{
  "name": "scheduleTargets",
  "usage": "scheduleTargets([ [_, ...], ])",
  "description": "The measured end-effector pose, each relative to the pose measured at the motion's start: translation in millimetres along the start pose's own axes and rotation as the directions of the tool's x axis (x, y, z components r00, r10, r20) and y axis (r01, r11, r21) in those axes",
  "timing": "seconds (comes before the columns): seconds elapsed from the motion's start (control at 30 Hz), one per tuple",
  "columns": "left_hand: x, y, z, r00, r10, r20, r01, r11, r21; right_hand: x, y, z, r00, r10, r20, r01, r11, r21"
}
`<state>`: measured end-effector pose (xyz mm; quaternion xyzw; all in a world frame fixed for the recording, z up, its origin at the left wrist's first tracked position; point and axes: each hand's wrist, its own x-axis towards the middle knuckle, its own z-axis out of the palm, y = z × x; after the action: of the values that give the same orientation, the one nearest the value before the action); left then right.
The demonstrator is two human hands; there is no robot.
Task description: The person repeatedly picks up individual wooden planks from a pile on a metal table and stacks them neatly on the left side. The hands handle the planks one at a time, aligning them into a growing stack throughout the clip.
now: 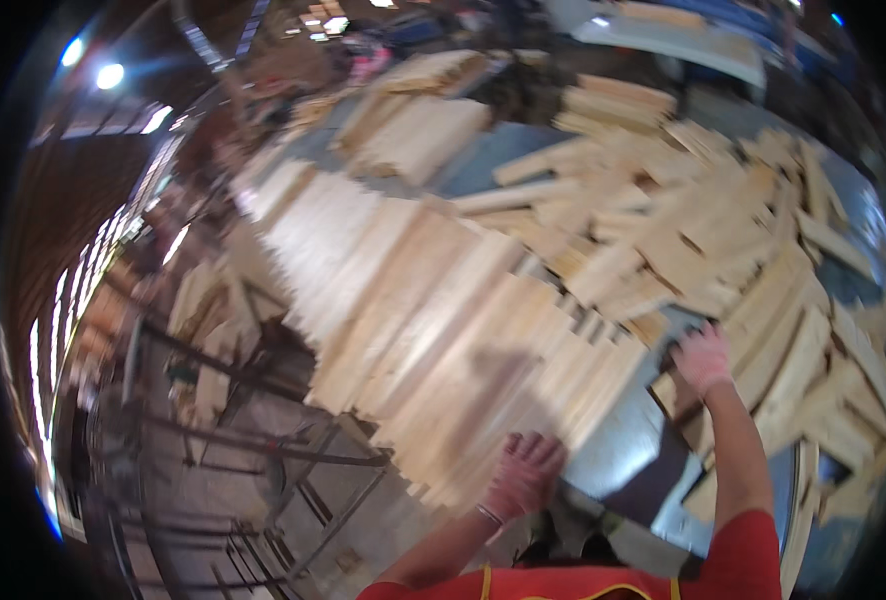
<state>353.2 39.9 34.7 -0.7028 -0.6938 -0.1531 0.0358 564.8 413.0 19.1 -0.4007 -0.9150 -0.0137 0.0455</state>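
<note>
A long row of pale wooden strips (413, 300) lies side by side on a metal-topped table (618, 440), running from near me toward the far left. At the near end of the row, my left hand (528, 475) in a pinkish glove lies with its fingers stretched out by the strip ends. My right hand (703, 360), gloved alike, reaches over bare table at the left edge of a pile of loose wooden boards (703, 235). Its fingers look apart and nothing shows in them, though motion blurs them. Just below that hand is a short board piece (675, 398).
Stacked wooden strips (418, 135) lie at the table's far end, with another stack (618, 100) behind the pile. A dark metal frame (263, 450) stands left of the table on the floor. Farther back is a pale-topped machine or bench (673, 45).
</note>
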Motion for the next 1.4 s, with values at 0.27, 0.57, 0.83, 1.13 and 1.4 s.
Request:
scheduleTargets([
  [0.27, 0.8, 4.6, -26.6, 0.999, -0.022, -0.028, 0.020, 0.999, -0.046, -147.1, 26.3, 15.8, 0.996, -0.070, -0.056, 0.075, 0.993, 0.089],
  [0.57, -10.6, 6.3, -30.6, 0.989, -0.070, 0.128, 0.070, 0.998, 0.002, -222.2, 42.8, -26.3, 0.680, 0.733, 0.015, -0.728, 0.672, 0.137],
  [0.83, -6.6, 6.2, -32.8, 0.928, -0.052, 0.369, 0.006, 0.992, 0.127, -309.4, 102.7, 90.1, 0.653, 0.757, 0.023, -0.437, 0.352, 0.828],
  [1.13, -43.4, -5.4, 20.2, 0.979, -0.149, 0.138, 0.153, 0.988, -0.016, -295.6, -249.0, -27.9, 0.799, 0.355, 0.485, -0.592, 0.325, 0.737],
  [1.4, -0.6, 29.6, 7.6, 0.921, -0.189, 0.340, 0.127, 0.972, 0.195, -207.8, -81.7, -83.9, 0.867, 0.376, 0.326, -0.493, 0.566, 0.661],
])
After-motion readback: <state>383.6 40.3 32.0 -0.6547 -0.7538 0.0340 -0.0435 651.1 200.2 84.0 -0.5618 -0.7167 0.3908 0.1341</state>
